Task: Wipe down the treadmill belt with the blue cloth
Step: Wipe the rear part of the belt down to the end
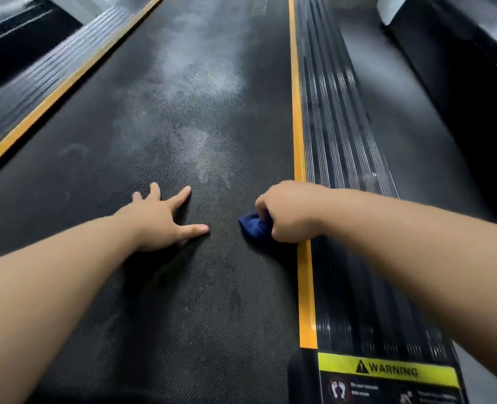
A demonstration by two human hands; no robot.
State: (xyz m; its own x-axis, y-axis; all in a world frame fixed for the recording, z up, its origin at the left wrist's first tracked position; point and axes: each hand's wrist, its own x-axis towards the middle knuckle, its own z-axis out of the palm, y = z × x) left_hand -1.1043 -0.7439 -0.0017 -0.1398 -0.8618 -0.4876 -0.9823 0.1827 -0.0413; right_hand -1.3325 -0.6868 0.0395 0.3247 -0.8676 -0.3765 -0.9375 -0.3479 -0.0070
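**Cloth bunched at the belt's right edge, pale haze ahead**

Nearest, a yellow warning label [387, 371] sits at the foot of the ribbed right side rail [339, 147]; a glossy yellow strip [298, 141] divides that rail from the treadmill belt [189, 301], a matt black surface with a fine dimpled weave.

Further out, the right grip [288, 212] is curled knuckles-up round the blue cloth [253, 226]; the cloth is wadded into a small soft lump, pressed to the belt just beside the yellow strip, its free end poking left from under the fingers. The left grip [157, 220] lies flat on the belt with fingers spread and straight, holding nothing; it is near the cloth but not touching it.

The belt's long axis runs straight away from the person; the pale, cloudy smears lie ahead and to the left of the cloth, up the middle. The right grip is the nearer one to them, so the next stroke probably goes forward and inward.

Farthest, a second yellow strip [52, 94] and ribbed rail [55, 58] edge the left side.
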